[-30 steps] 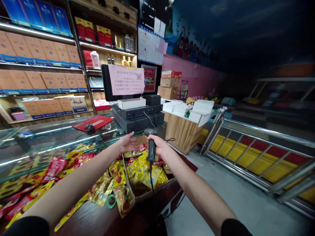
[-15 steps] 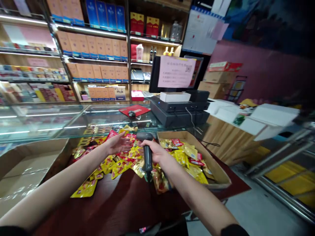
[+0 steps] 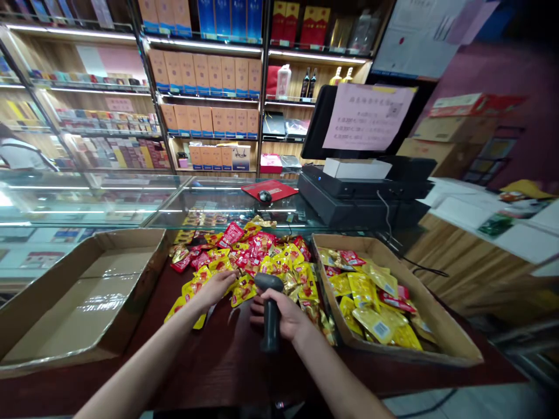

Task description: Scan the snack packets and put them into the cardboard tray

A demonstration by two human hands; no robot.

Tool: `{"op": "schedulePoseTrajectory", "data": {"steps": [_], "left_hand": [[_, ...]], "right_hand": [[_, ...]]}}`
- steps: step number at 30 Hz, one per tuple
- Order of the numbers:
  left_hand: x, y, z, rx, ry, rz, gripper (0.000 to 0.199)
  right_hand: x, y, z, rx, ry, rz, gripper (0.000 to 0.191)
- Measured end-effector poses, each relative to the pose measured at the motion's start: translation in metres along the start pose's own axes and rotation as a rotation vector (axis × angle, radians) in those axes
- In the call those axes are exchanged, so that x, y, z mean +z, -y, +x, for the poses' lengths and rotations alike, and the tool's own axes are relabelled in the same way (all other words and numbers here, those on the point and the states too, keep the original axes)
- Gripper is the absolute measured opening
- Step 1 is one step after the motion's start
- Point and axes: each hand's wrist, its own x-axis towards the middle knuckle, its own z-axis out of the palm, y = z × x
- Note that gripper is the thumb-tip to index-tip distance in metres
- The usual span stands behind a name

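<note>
My right hand (image 3: pixel 283 314) is wrapped around the handle of a black handheld barcode scanner (image 3: pixel 271 320), held upright over the front of the pile. To its left, my left hand (image 3: pixel 218 288) reaches low over yellow snack packets (image 3: pixel 244 289), its fingers stretched out and pointing right. The fingertips are beside or touching the packets; nothing shows clearly held in them. Red packets (image 3: pixel 262 244) lie mixed with yellow ones in a loose heap behind both hands. On the right, an open cardboard tray (image 3: pixel 454 349) holds several yellow, gold and red packets.
A cardboard tray (image 3: pixel 109 297) with a bare bottom sits at the left. Behind the dark red table (image 3: pixel 196 372) runs a glass counter (image 3: pixel 174 201) with a mouse (image 3: pixel 265 196) on a red mat. A monitor (image 3: pixel 318 125) stands right. Boxed goods line the shelves; a person (image 3: pixel 24 152) is far left.
The camera view has turned left and down, bringing more of both trays into sight. My left hand has lowered onto the packets' near side. The scanner stays in my right hand.
</note>
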Motion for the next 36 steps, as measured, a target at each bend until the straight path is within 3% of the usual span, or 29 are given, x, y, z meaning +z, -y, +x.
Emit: {"op": "schedulePoseTrajectory", "data": {"steps": [3, 6, 10, 15, 22, 25, 27, 32, 36], "left_hand": [[0.008, 0.01, -0.003, 0.142, -0.058, 0.118, 0.037], [0.015, 0.017, -0.006, 0.197, -0.078, 0.223, 0.037], [0.025, 0.027, -0.02, 0.169, -0.111, 0.355, 0.045], [0.035, 0.035, -0.041, 0.145, -0.076, 0.517, 0.057], [0.037, 0.033, -0.047, 0.136, -0.08, 0.539, 0.045], [0.033, 0.039, -0.045, 0.115, -0.114, 0.438, 0.041], [0.029, 0.042, -0.044, 0.099, -0.033, 0.277, 0.039], [0.023, 0.042, -0.047, 0.003, 0.139, -0.232, 0.04], [0.031, 0.034, -0.042, -0.058, 0.179, -0.446, 0.041]], "right_hand": [[-0.007, -0.007, 0.002, -0.035, -0.012, 0.051, 0.02], [-0.014, -0.014, 0.0, -0.081, -0.007, 0.094, 0.022], [-0.023, -0.02, -0.005, -0.148, -0.017, 0.102, 0.022], [-0.029, -0.023, -0.007, -0.186, 0.059, 0.096, 0.022], [-0.013, -0.027, -0.011, -0.243, 0.075, -0.036, 0.028], [-0.002, -0.03, -0.014, -0.244, 0.144, -0.105, 0.028], [0.001, -0.033, -0.013, -0.282, 0.137, -0.149, 0.027], [-0.006, -0.032, -0.009, -0.384, -0.026, -0.189, 0.031], [-0.009, -0.024, -0.011, -0.355, 0.023, -0.203, 0.032]]}}
